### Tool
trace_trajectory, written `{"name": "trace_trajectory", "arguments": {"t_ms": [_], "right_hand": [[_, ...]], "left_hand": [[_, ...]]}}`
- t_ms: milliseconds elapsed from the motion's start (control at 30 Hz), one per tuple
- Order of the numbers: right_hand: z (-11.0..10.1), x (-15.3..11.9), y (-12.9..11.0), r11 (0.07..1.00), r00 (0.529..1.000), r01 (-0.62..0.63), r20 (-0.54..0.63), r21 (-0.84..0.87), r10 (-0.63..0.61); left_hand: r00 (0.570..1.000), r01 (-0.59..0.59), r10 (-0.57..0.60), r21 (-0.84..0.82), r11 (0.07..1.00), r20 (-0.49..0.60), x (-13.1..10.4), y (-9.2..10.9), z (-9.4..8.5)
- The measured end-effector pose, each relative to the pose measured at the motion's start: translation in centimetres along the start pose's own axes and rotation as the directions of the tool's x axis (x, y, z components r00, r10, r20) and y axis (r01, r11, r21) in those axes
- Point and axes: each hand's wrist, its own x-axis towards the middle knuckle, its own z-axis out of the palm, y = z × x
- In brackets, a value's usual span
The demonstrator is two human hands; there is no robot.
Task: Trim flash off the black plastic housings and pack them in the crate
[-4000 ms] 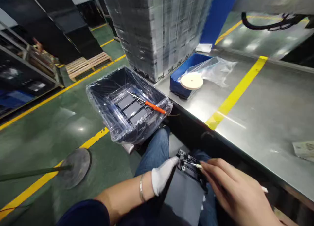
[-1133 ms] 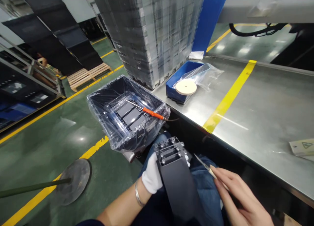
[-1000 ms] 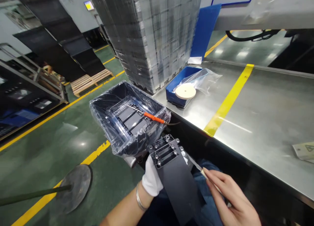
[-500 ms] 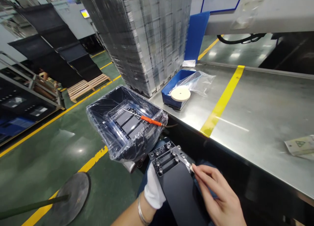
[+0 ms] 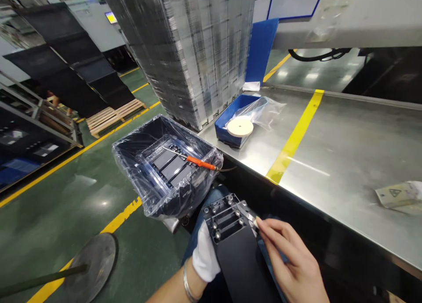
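Observation:
My left hand (image 5: 204, 255), in a white glove, grips a long black metal part (image 5: 240, 259) from its left side and holds it over my lap. The part's far end carries a slotted bracket with several screws (image 5: 226, 211). My right hand (image 5: 293, 265) is bare and pinches a thin blade tool (image 5: 248, 214), its tip touching the right edge of that bracket.
A black bin (image 5: 132, 149) lined with clear plastic sits ahead, holding flat parts and an orange-handled screwdriver (image 5: 198, 162). The steel table (image 5: 346, 145) on the right bears yellow tape, a blue tray (image 5: 227, 118) with a white disc (image 5: 240, 126), and a tall stack of trays (image 5: 198, 52).
The black part was turned so its bracket faces up and away from me. My right hand brought the blade tool from beside the part onto the bracket's right edge.

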Motion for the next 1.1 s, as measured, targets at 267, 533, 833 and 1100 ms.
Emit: {"name": "trace_trajectory", "arguments": {"t_ms": [267,533,833,1100], "right_hand": [[-1.0,-0.4,1.0,0.999,0.999,0.009,0.049,-0.039,-0.007],[-2.6,-0.1,0.9,0.996,0.992,0.021,0.125,-0.085,-0.01],[-3.1,-0.1,1.1,0.979,0.973,-0.2,0.128,0.049,0.192],[-1.8,0.8,0.3,0.589,0.571,-0.778,0.635,0.216,0.521]], "left_hand": [[0.982,-0.166,0.19,0.389,0.906,-0.023,-0.8,0.5,-2.4],[0.915,-0.304,0.272,0.952,-0.022,0.298,-1.4,3.4,-0.8],[0.879,-0.458,0.153,0.889,0.0,0.452,-1.6,4.0,-1.2],[0.907,-0.405,0.021,0.858,0.316,0.421,-1.6,4.7,-0.1]]}}
